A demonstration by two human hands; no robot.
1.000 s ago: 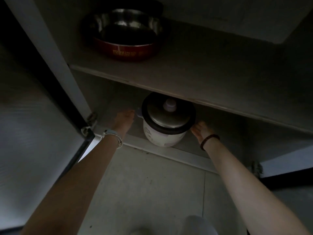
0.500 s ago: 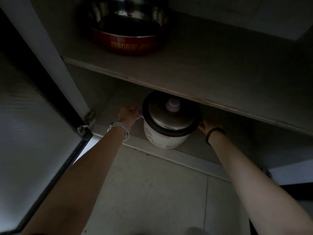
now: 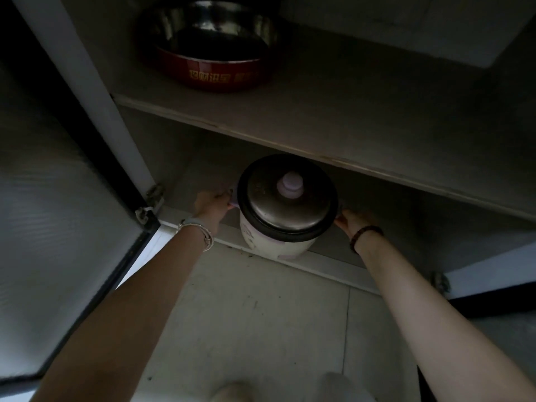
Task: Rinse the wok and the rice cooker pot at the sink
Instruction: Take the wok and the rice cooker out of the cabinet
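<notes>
The rice cooker (image 3: 277,232), white-bodied with lilac trim, stood at the front of the cupboard's lower shelf (image 3: 200,172), its base reaching over the front edge toward the tiled floor (image 3: 246,314). Its steel lid (image 3: 285,203) with a black rim and a lilac knob (image 3: 290,184) sat shut on it, so what it held could not be seen. The left hand (image 3: 210,204) curled round the lilac side handle, and the right hand (image 3: 352,220) gripped the opposite side with bent fingers, their tips hidden under the lid's rim. A second earlier both hands had been spread flat beside the cooker, which sat further back under the upper shelf (image 3: 348,111); since then they had closed on it and it had come forward. A silver bangle (image 3: 200,232) ringed the left wrist and a dark bead bracelet (image 3: 364,233) the right. On the upper shelf, well apart and to the left, stood a red pan (image 3: 214,44) with gold characters on its wall, its steel inside dark. That shelf's front edge overhung the lid's back. The open cupboard door (image 3: 58,227) hung at the left on its hinge (image 3: 148,210).
</notes>
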